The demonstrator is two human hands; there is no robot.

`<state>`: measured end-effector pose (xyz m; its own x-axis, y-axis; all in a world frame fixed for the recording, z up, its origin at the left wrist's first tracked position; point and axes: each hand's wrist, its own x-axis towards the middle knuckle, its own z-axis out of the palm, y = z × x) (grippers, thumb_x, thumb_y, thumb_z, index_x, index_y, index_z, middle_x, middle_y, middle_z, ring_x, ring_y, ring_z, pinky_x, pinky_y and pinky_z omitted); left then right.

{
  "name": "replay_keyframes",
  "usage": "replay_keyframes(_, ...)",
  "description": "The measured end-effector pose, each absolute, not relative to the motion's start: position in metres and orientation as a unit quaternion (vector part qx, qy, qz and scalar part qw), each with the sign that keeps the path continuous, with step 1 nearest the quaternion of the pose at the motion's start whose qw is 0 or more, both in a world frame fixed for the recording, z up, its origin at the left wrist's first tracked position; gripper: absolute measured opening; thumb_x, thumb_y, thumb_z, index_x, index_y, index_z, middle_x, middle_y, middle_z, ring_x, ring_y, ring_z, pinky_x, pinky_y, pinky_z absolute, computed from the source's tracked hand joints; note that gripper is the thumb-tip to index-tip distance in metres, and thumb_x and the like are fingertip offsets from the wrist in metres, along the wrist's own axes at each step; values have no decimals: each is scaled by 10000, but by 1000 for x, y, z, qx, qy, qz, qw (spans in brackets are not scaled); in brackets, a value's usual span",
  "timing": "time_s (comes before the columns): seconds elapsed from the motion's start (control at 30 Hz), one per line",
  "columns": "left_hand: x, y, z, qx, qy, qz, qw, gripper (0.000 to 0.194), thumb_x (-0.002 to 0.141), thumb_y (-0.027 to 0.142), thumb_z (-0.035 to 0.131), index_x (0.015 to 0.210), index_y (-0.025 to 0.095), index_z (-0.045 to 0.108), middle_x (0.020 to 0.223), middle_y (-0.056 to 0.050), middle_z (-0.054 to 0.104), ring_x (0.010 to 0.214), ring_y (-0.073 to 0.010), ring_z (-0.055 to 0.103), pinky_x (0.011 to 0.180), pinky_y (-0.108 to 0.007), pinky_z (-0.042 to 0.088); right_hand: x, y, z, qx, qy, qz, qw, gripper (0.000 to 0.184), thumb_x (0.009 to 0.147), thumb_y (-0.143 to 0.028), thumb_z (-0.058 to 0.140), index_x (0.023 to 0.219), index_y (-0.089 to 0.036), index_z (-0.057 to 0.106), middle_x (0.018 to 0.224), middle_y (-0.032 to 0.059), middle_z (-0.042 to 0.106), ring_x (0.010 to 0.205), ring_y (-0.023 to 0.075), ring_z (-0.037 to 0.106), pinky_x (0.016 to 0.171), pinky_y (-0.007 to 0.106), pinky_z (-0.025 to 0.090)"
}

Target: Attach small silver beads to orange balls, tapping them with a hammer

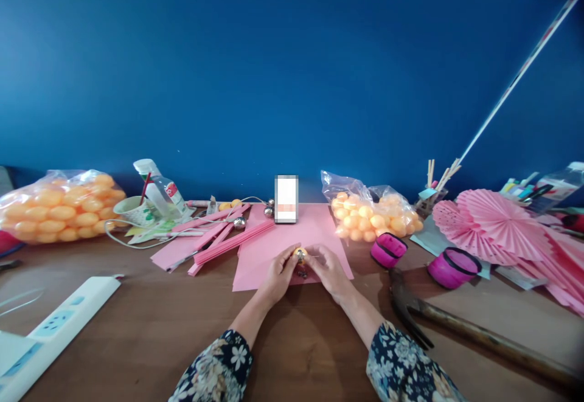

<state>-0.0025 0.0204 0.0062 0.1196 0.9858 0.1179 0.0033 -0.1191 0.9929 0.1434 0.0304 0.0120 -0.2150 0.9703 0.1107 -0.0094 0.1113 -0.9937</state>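
Observation:
Between the fingertips of my left hand point(279, 273) and my right hand point(330, 272) is a small shiny ball point(300, 255), partly orange-gold and partly silver. Both hands are closed on it, the left from its left side and the right from the opposite side. Fingers cover some of its surface. Just below the ball, small silvery pieces point(302, 274) show; whether they hang from it or lie on the paper I cannot tell. A flat sheet of pink paper point(312, 225) lies under and behind the hands. At its far edge, a phone point(286, 198) with a blurred screen stands upright.
Folded pink paper strips point(232, 245) and a silver ball point(239, 223) lie left. Bags of orange balls point(59, 207) stand on both sides. To the right are magenta bands point(387, 250), a claw hammer point(474, 329) and pink paper fans point(506, 225). A power strip point(59, 329) lies front left.

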Motion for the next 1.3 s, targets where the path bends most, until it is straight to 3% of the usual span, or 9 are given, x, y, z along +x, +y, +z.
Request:
replay_keyframes(0.07,-3,21,5,546,432,496,519,480,805,436,446,1167,126,501,899,-88,648,750,-193,612,737,-372,501,145,31,14,-407,-589,516,469,284,775,-430,537,888,-170,548,847,43,621,790,176,589,730,295,474)
replay_keyframes(0.5,-2,19,11,519,408,501,560,459,746,427,542,1096,130,536,929,-83,628,786,-194,600,700,-352,515,144,31,7,-412,-598,496,477,290,772,-447,532,881,-180,563,841,37,625,770,174,588,711,287,476)
replay_keyframes(0.7,-6,24,11,434,454,569,532,484,688,434,611,1070,139,568,867,-61,632,737,-144,590,703,-280,487,148,28,7,-465,-583,449,492,312,775,-460,512,918,-187,556,741,34,615,617,169,587,578,289,486)
replay_keyframes(0.83,-7,28,5,378,455,598,541,552,676,442,624,1156,191,518,868,-36,622,663,-104,588,695,-279,491,157,28,10,-477,-666,349,455,228,813,-389,479,899,-207,586,851,44,633,725,178,590,673,297,463)
replay_keyframes(1.03,-10,31,0,359,432,615,553,556,661,357,662,1171,203,501,945,-39,603,774,-111,594,808,-296,467,169,31,7,-485,-780,190,347,154,824,-253,469,862,-216,613,856,44,620,826,192,552,759,319,405)
replay_keyframes(1.3,-10,33,-7,397,426,606,541,532,656,310,673,1151,206,507,1036,-44,561,796,-100,575,792,-271,470,163,28,8,-484,-808,158,297,117,788,-208,539,850,-225,636,833,43,611,822,190,533,735,297,400)
